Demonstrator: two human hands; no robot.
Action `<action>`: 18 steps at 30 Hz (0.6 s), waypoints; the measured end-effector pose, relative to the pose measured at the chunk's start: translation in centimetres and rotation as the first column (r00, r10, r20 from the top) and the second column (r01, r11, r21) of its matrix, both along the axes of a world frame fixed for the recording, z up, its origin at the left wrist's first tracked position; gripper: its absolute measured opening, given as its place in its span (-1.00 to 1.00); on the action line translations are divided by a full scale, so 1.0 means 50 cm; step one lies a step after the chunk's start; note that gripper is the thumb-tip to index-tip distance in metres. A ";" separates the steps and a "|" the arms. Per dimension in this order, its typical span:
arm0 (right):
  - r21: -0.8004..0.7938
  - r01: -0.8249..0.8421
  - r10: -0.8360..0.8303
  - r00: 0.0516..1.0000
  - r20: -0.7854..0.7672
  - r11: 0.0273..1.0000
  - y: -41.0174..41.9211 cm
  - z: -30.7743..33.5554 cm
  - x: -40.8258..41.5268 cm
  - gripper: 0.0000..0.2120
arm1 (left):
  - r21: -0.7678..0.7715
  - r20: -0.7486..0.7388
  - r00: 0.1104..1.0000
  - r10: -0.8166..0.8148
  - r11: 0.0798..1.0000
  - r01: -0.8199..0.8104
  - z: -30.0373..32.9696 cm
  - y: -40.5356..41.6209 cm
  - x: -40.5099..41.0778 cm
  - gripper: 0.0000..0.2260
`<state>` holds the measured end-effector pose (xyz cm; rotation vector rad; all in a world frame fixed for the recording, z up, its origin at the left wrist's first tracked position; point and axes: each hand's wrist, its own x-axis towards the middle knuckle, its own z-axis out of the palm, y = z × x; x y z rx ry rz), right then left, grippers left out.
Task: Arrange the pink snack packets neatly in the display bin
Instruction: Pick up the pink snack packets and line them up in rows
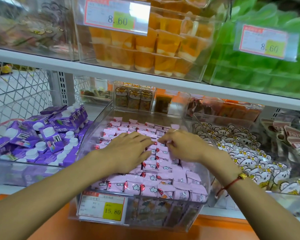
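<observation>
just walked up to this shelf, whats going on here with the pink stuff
A person is tidying a clear display bin full of pink snack packets. The left hand lies flat on the packets with fingers straight, pressing them down. The right hand has its fingers curled, and seems to pinch a packet near the middle of the bin. The front rows look fairly even; the middle is still being sorted. Purple cartons sit in the bin to the left.

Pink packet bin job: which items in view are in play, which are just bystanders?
In play: pink snack packets, clear display bin, left hand, right hand.

Bystanders: purple cartons, white flower-print packets, orange jelly cups, green packs, 15.80 price tag.
</observation>
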<state>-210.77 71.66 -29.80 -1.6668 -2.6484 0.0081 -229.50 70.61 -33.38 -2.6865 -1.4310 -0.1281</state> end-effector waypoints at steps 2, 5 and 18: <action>-0.041 -0.032 0.034 0.998 0.051 0.999 0.008 0.002 0.000 -0.52 | -0.023 -0.023 1.000 0.012 1.000 -0.012 0.008 0.003 0.003 -0.59; -0.156 -0.072 0.073 0.997 0.003 0.985 0.027 0.023 0.007 -0.57 | 0.020 0.068 0.997 0.022 1.000 -0.024 0.013 0.007 0.011 -0.64; -0.140 0.053 -0.066 0.994 -0.086 0.989 0.127 0.018 -0.005 -0.88 | -0.065 0.059 0.998 -0.032 0.997 0.036 -0.003 0.035 0.014 -0.57</action>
